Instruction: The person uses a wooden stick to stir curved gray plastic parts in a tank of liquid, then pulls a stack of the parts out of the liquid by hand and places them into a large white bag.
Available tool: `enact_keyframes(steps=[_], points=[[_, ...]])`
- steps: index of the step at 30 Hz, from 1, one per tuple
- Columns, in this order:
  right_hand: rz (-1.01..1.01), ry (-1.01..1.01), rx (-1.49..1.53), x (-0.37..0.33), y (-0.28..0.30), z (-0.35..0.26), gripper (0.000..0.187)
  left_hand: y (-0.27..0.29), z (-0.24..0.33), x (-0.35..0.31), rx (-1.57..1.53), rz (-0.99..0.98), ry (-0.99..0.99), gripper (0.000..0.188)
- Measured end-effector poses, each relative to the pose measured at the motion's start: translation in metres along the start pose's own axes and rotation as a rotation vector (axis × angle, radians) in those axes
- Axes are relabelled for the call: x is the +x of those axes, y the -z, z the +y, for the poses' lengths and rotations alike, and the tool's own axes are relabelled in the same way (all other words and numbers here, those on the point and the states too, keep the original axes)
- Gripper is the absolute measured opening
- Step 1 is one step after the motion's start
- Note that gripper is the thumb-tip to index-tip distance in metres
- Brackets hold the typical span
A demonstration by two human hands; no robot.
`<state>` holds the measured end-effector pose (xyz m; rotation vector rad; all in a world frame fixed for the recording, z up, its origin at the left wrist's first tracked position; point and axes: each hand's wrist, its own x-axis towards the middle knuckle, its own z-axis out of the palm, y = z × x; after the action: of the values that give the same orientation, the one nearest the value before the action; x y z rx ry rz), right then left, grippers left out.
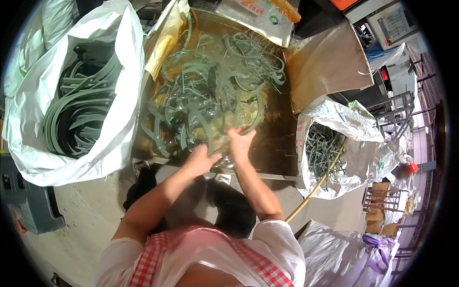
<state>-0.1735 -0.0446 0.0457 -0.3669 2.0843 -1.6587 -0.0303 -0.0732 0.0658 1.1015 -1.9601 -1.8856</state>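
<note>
A heap of curved grey-green rubber-like strips (191, 71) and thin offcuts lies on the brown worktable (277, 148), mixed with clear, shiny material. At the table's near edge, my left hand (201, 160) is closed at the lower end of a curved strip (206, 128). Just to its right, my right hand (240, 141) has its fingers closed on another curved strip (261, 107), which arcs up and away from it. Between the two hands the fingertips are partly blurred and hidden.
On the left stands a large white sack (122, 95) full of stacked curved strips. A second white sack (356, 160) at right holds thin offcuts, with a bamboo stick (308, 197) leaning there. A cardboard-like panel (325, 67) borders the table. A grey plastic stool (36, 205) stands lower left.
</note>
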Motion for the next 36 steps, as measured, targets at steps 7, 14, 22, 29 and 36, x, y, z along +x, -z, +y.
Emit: enact_keyframes(steps=[7, 14, 22, 29, 36], points=[[-0.112, -0.052, 0.046, -0.056, 0.003, -0.025, 0.044, 0.004, -0.005, -0.033, -0.223, -0.279, -0.158, 0.023], [-0.255, -0.073, 0.237, -0.042, 0.005, -0.013, 0.024, 0.022, -0.006, -0.031, -0.384, -0.208, -0.219, 0.027], [-0.315, 0.167, 0.261, -0.022, 0.018, -0.005, 0.025, 0.044, -0.003, -0.015, -0.684, 0.323, -0.176, 0.034], [-0.977, 0.503, -0.76, -0.044, 0.004, -0.036, 0.042, 0.039, -0.002, -0.005, -0.892, 0.059, -0.124, 0.045], [-0.686, 0.073, -0.296, 0.083, 0.026, -0.04, 0.03, 0.063, 0.002, -0.008, -0.993, 0.398, 0.026, 0.044]])
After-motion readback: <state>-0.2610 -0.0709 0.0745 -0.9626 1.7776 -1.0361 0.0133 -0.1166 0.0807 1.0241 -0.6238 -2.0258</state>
